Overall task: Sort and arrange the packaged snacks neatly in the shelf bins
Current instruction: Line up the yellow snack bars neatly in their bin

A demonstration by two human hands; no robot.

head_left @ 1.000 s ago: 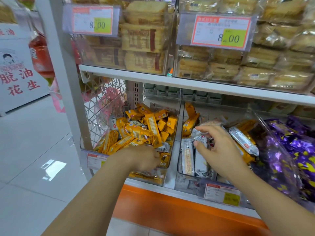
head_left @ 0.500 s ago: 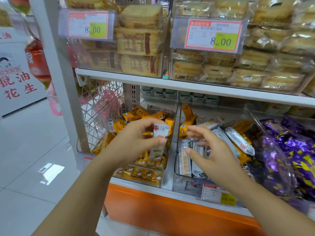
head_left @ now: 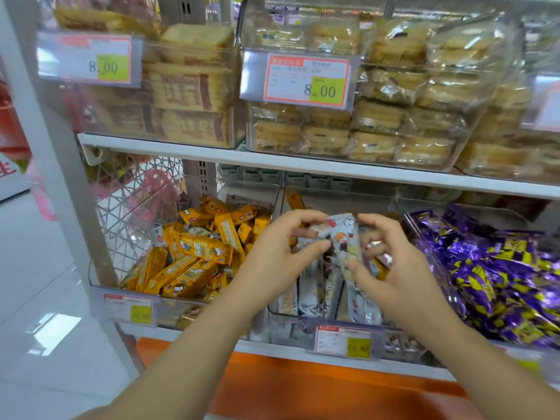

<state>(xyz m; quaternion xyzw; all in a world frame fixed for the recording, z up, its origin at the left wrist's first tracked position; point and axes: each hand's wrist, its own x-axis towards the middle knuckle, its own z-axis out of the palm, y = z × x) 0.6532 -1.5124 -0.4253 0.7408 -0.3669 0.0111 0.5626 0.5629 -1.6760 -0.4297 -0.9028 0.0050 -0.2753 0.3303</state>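
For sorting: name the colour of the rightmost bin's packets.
Purple packets with yellow print; head view.

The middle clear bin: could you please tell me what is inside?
In the middle bin white packets stand upright in front, a yellow packet at the right. The left hand and right hand, gripping a loose packet, hide the centre.

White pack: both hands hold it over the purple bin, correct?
No. The head view shows the left hand and right hand holding the white pack over the middle bin, beside the purple bin.
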